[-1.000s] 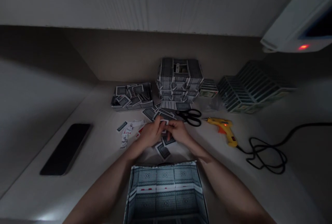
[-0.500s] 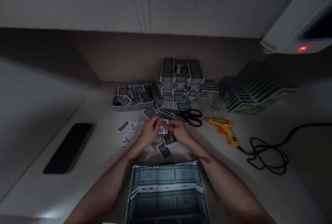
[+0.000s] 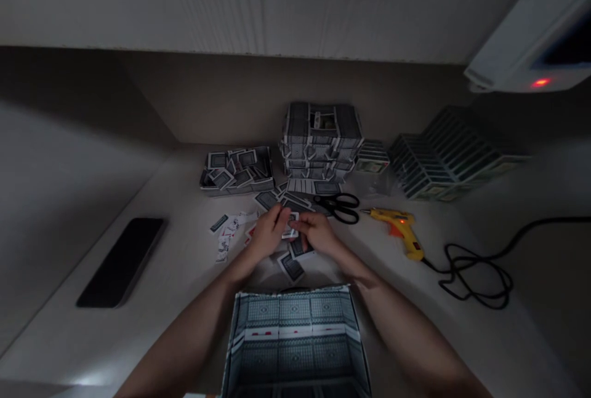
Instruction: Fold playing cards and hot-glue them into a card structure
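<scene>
Between my two hands is a small playing card [image 3: 290, 226], its printed face partly covered by fingers. My left hand [image 3: 270, 229] pinches its left edge, and my right hand [image 3: 316, 232] grips the right edge. Loose playing cards [image 3: 290, 267] lie face down just below my hands. Nearer to me stands an open box made of playing cards [image 3: 295, 312], with patterned card backs lining its inside. Beyond my fingers is a heap of more cards [image 3: 295, 200]. Cut card scraps [image 3: 223, 248] lie left of my left hand.
Black scissors [image 3: 340, 208] and a yellow glue gun [image 3: 397, 226] with a coiled black cord [image 3: 480, 281] lie to the right. A phone [image 3: 122, 262] is at left. Behind stand a card tray [image 3: 237, 189], a card-built structure [image 3: 321, 139] and stepped card pieces [image 3: 457, 158]. A shelf [image 3: 277, 10] overhangs.
Both hands keep their hold on the card in nearly the same place. The card looks slightly shifted or tilted between the fingers; the rest is unchanged apart from a tiny camera shift.
</scene>
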`<state>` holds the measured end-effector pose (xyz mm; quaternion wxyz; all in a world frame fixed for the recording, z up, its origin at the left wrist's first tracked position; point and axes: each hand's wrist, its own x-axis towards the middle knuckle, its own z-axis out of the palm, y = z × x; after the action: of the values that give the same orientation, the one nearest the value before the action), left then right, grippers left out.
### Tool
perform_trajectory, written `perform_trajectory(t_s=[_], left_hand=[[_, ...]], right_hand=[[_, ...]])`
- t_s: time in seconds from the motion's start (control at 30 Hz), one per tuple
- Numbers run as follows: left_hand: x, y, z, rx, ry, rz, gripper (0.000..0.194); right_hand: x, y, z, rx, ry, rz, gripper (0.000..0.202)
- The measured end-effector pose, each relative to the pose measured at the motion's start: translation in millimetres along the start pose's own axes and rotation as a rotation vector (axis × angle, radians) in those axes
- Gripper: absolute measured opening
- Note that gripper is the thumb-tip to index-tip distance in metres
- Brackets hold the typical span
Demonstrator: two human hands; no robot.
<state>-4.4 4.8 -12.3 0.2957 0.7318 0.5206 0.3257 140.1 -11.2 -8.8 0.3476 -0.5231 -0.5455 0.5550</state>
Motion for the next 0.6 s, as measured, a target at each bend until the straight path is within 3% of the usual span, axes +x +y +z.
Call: perform_trajectory(t_s=[0.2, 0.4, 0.6], left_hand=[[2.5, -1.2, -6.5, -0.375, -0.134, -0.065, 0.031], [4.6, 3.2, -10.2, -0.308, -0.179, -0.034, 0.026], [3.3, 0.8, -6.0, -0.229, -0.086, 0.007, 0.024]], right_hand=[[2.0, 1.2, -4.7, 0.151, -0.037, 0.019, 0.027], [0.1, 1.4, -4.3, 0.156, -0.011, -0.002, 0.027], [-1.5, -1.9, -1.6, 0.076, 0.021, -0.004, 0.033]])
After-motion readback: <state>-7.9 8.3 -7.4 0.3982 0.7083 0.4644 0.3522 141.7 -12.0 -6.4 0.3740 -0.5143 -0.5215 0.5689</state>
